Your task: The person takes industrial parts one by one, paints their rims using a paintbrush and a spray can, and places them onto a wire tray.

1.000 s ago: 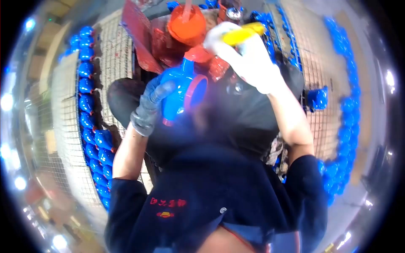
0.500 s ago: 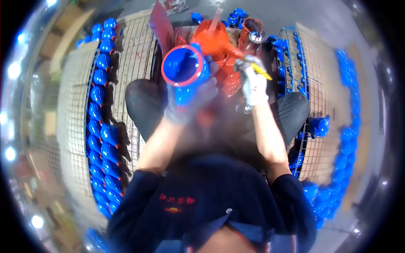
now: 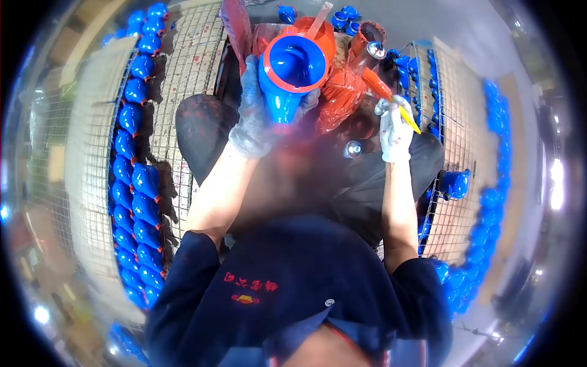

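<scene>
My left hand (image 3: 249,125), in a grey-stained glove, grips a glossy blue hollow casting (image 3: 282,107) from both sides. The casting's wide round mouth faces up toward me, ringed by an orange-red painted rim (image 3: 267,74); its narrower end points down at me. My right hand (image 3: 396,129), in a white glove, is closed on a paintbrush with a yellow handle (image 3: 411,120) and an orange-red, paint-coated head (image 3: 376,84). The brush head is apart from the casting, to its right. Behind the casting, an orange-red paint container (image 3: 324,38) is partly hidden, with a pale stick (image 3: 320,19) in it.
Rows of blue castings (image 3: 130,118) line the left rack (image 3: 192,67); more stand on the right (image 3: 455,183). A red-smeared can (image 3: 371,32) and a metal-topped can (image 3: 376,51) stand behind the brush. Red-coated plastic (image 3: 341,101) hangs in front of the paint container.
The casting has moved up and right, and its mouth now hides part of the paint container. My right hand has moved right and down with the brush, away from the container.
</scene>
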A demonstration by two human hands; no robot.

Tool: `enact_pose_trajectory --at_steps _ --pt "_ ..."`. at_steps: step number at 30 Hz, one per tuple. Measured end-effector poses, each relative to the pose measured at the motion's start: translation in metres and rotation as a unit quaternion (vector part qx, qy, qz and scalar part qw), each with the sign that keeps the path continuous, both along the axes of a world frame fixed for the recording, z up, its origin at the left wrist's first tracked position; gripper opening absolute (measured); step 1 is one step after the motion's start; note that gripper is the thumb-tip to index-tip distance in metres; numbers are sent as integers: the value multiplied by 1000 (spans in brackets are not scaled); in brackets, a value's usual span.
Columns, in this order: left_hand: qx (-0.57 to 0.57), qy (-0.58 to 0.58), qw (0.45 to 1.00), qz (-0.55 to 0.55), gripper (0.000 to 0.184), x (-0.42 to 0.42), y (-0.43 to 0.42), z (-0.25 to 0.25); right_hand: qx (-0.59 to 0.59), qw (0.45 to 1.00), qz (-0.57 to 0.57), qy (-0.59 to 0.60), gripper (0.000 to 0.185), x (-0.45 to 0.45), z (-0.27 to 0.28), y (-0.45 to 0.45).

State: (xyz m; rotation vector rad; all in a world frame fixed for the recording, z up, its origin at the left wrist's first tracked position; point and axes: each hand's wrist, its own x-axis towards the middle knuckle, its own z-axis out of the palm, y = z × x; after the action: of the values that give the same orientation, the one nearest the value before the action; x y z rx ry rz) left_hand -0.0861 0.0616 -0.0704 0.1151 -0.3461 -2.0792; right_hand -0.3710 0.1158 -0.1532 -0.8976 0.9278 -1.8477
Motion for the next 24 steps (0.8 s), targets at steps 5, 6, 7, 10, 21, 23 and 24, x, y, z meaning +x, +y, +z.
enact_pose_trajectory --at_steps 5,6,7,10,21,23,24 --pt "-73 -173 979 74 86 6 -1 6 4 1000 10 9 20 -3 -5 -1" --pt "-90 -207 969 101 85 5 1 9 3 1000 4 -1 20 -1 -3 0" --pt "-107 -240 956 129 84 5 1 11 1 1000 -2 -10 20 3 2 0" --pt "-105 -212 967 98 76 10 2 10 4 1000 -18 -20 20 3 6 0" --pt "-384 -655 620 197 80 18 5 29 -9 999 -30 -19 20 -22 18 4" --pt "-412 -670 582 206 80 15 8 27 -16 999 -35 -18 19 -20 22 5" --pt "-409 -666 589 206 79 12 8 25 -22 999 -36 -16 18 -17 26 5"
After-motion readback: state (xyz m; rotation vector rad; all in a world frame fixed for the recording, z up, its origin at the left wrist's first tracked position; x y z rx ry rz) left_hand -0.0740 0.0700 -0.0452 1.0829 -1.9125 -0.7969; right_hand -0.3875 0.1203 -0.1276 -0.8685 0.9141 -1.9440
